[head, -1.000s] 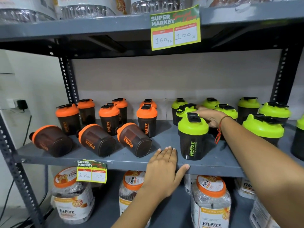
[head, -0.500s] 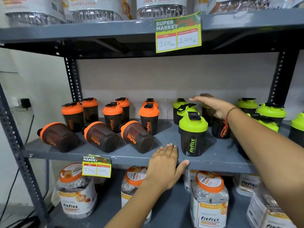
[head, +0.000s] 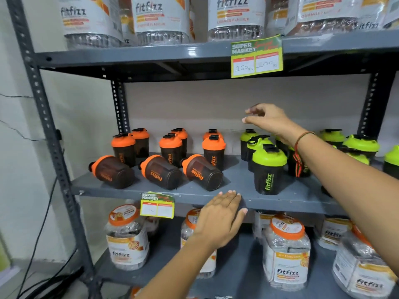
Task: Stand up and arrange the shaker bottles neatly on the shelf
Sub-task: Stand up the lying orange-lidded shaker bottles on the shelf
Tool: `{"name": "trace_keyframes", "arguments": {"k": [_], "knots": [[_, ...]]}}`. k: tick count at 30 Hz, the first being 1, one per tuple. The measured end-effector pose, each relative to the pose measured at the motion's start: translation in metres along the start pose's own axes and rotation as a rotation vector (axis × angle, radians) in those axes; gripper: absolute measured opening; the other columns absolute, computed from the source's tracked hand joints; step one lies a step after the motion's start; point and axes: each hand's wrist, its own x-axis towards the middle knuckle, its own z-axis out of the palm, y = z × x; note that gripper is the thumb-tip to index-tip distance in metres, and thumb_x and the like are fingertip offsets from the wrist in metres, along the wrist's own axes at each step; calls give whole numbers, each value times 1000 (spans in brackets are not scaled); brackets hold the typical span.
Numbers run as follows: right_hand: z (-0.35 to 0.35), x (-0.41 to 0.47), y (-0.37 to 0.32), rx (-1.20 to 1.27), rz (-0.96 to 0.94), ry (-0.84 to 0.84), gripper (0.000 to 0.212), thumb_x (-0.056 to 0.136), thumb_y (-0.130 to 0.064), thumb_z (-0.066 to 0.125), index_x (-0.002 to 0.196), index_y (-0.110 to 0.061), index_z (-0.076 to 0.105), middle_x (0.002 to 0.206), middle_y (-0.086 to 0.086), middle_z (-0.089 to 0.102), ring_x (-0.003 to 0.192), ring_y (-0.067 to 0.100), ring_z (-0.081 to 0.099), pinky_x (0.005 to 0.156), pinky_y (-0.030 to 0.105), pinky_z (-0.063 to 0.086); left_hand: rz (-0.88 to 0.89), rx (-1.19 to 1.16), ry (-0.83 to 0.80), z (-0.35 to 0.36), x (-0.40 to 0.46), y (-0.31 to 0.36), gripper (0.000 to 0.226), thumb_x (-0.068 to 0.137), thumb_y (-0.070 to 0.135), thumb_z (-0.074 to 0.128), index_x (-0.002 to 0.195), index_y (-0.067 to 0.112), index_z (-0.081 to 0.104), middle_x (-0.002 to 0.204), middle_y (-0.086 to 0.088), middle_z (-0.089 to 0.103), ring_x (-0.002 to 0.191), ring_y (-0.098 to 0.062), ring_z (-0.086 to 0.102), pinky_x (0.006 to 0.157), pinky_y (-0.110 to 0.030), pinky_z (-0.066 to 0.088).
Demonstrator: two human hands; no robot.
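While left hand (head: 220,214) lies flat, fingers together, on matte shelf (head: 280,199) | right hand (head: 269,121) fingers loosely apart, seemingly empty.

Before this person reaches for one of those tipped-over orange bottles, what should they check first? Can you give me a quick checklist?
1. Right hand free to grab: ok, it hangs open above the green-lidded bottles, holding nothing.
2. Left hand free: not ok, it rests flat on the front edge of the shelf.
3. Bottles needing standing: not ok, three orange-lidded bottles lie on their sides in the front row.
4. Room to stand them: ok, bare shelf shows in front of the upright orange bottles.
5. Lids shut tight on the tipped bottles: cannot tell.
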Motion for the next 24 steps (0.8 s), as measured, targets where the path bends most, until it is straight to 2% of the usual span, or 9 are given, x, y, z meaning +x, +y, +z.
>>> {"name": "trace_keyframes", "arguments": {"k": [2,5,8,11,14,17,21,24], "knots": [[16,-9,-11,1,-25,-3,26,76,-36,79,100,-28,73,90,-10,68,77,-7,56,59,0,37,7,-11,42,-16,-18,-15,46,100,37,40,133,7,52,137,-10,55,130,-20,46,113,-31,24],[43,-20,-26,27,-33,-45,28,77,-32,79,102,-22,74,93,-6,69,83,3,59,68,8,41,-32,32,88,-44,-44,-46,43,99,31,43,132,5,53,135,-12,56,128,-22,48,114,-32,22],[71,-28,-40,47,-41,-98,30,79,-28,79,106,-17,74,97,-2,70,87,7,59,68,8,42,-101,83,83,-70,-68,-83,45,99,28,41,134,2,50,137,-15,53,130,-26,46,115,-35,23],[97,-29,-53,9,-58,-179,32,80,-28,79,108,-15,73,104,3,70,96,12,60,81,20,41,-209,122,73,-87,-85,-122,47,100,27,37,138,0,44,142,-18,46,135,-27,40,116,-38,22],[120,-25,-60,-103,-87,-275,39,81,-31,78,115,-15,70,117,7,69,106,17,60,93,26,43,-292,186,40,-94,-97,-155,48,103,29,34,143,1,37,147,-17,40,139,-25,32,117,-31,12],[139,-20,-59,-294,-99,-386,53,80,-40,77,126,-17,64,130,8,64,121,25,57,105,33,42,-336,203,-3,-89,-99,-176,52,103,33,26,145,3,30,151,-15,34,142,-22,25,115,-27,5],[158,-8,-51,-553,-29,-580,81,75,-58,72,142,-19,48,145,7,51,131,26,49,106,34,39,-356,213,-64,-73,-98,-188,53,103,37,21,147,7,28,153,-11,32,142,-20,23,115,-29,9],[169,-2,-46,-670,10,-661,93,70,-65,71,146,-20,42,149,6,47,130,28,49,103,37,44,-358,195,-44,-67,-95,-192,52,103,36,24,147,8,30,152,-11,34,141,-20,26,115,-30,13]]}}
